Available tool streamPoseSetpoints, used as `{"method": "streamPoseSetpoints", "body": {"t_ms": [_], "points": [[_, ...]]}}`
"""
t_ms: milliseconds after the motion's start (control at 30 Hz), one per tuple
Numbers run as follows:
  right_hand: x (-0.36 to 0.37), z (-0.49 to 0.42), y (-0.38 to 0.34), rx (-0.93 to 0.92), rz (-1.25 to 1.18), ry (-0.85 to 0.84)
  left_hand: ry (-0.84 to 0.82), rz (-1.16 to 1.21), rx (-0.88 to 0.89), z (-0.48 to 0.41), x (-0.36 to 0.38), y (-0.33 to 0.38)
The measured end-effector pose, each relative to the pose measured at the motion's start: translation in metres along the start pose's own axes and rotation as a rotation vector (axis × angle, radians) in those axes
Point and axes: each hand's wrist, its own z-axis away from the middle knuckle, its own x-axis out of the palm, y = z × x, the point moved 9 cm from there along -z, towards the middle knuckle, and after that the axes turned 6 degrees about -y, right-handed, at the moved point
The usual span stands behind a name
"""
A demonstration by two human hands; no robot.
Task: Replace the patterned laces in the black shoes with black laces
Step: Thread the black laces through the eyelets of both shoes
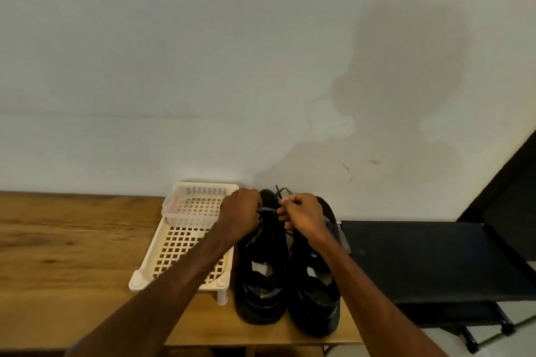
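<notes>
Both hands at the far end of the black shoes (316, 307) on the worktop (58, 255).
Head view: a hard pull could, I think, jam the lace tip in an eyelet or drag the shoe. The left hand (240, 213) is curled round the far end of the left shoe (262, 293). The right hand (304, 216) pinches the patterned lace (287, 191), and its striped end stands above the fist.

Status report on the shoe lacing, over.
Right hand pinching patterned lace, end sticking up. Left hand curled at black shoe; its hold hidden. Nothing blocking; white basket beside shoes.
</notes>
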Motion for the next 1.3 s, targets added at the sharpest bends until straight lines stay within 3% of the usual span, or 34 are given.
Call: {"method": "streamPoseSetpoints", "body": {"t_ms": [300,500,800,900,1000,1100,1200,1300], "points": [[0.013,-0.019,0.010,-0.157,0.168,0.055,0.177,0.059,-0.033,-0.003,0.017,-0.018],[0.013,-0.025,0.013,-0.147,0.165,0.051,0.083,-0.002,-0.045,-0.008,0.029,-0.012],[0.014,-0.024,0.013,-0.138,0.160,0.044,0.090,-0.010,-0.036,-0.005,0.022,-0.017],[0.005,-0.023,0.011,-0.129,0.101,0.009,0.131,-0.031,-0.031,-0.005,0.017,-0.019],[-0.026,-0.026,0.004,-0.151,-0.051,0.083,0.270,-0.070,0.008,0.002,0.001,-0.016],[-0.053,-0.027,-0.002,-0.152,-0.189,0.123,0.383,0.054,0.005,0.013,-0.014,-0.018],[-0.050,-0.022,-0.001,-0.101,-0.136,0.063,0.269,0.241,-0.045,0.016,0.002,-0.019],[-0.032,-0.016,-0.005,-0.126,-0.047,-0.012,0.178,0.180,-0.101,0.015,0.015,-0.016]]}}
